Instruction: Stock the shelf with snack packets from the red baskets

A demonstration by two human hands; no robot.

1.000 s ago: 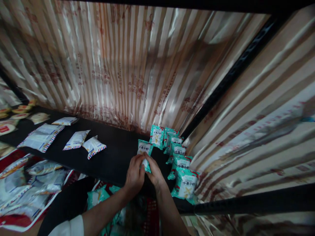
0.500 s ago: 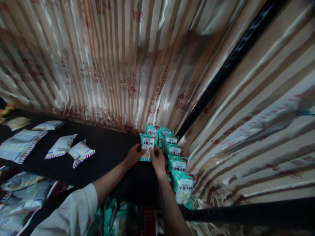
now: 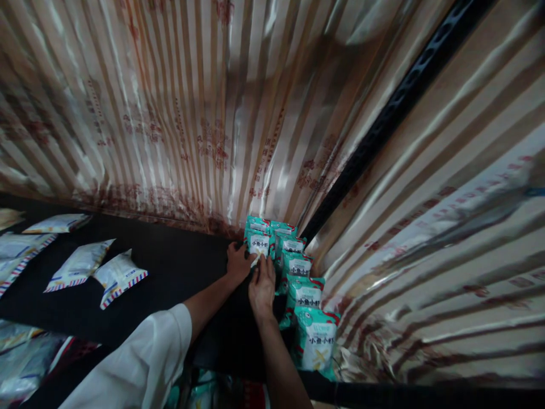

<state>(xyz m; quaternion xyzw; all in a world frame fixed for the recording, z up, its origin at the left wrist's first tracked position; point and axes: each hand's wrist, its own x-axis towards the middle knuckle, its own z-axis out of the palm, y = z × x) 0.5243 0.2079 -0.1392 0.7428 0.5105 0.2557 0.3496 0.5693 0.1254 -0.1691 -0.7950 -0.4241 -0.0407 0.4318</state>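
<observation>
A small green and white snack bag (image 3: 259,244) stands upright at the front of the short back row, against another green bag (image 3: 256,222) behind it. My left hand (image 3: 239,262) is at its left edge, the thumb across the lower front and the fingers curled along the side. My right hand (image 3: 261,287) has its fingers stretched up against the lower front of the same bag. To the right, a line of matching green bags (image 3: 303,294) stands one before another, close to my right hand.
A black shelf (image 3: 183,264) carries white packets with striped edges (image 3: 80,264) on the left. Striped plastic sheeting (image 3: 170,113) covers the back and right sides. A slanted black post (image 3: 383,122) rises behind the green bags. More packets (image 3: 21,363) lie below the shelf's front edge.
The snack bag has moved back, close against the bag behind it. My right hand has slid lower on it, its fingers now extended. The view has shifted slightly right.
</observation>
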